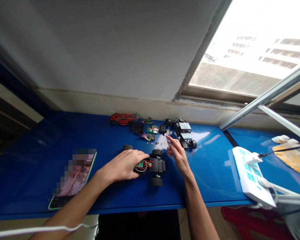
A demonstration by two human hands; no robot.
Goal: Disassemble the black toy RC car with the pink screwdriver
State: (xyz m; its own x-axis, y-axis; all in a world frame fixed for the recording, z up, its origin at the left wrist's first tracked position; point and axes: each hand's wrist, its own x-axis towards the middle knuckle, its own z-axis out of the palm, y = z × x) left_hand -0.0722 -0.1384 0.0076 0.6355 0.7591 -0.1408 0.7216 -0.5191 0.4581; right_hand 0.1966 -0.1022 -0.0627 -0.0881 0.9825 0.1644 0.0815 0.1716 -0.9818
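Observation:
My left hand lies over the black toy car chassis, its fingers wrapped round the left part. A green circuit board and red, white and black wires show beside my fingertips, and the palm hides the rest of that end. To the right of the chassis, my right hand is raised with its fingers pinched on what looks like a thin rod-like tool, mostly hidden by the fingers. Small dark screws lie scattered on the blue table just left of my right hand.
Along the wall lie a red cage-like frame, a green toy car shell, a wire bundle and another toy car body with black wheels. A tablet is at left, a white power strip at right.

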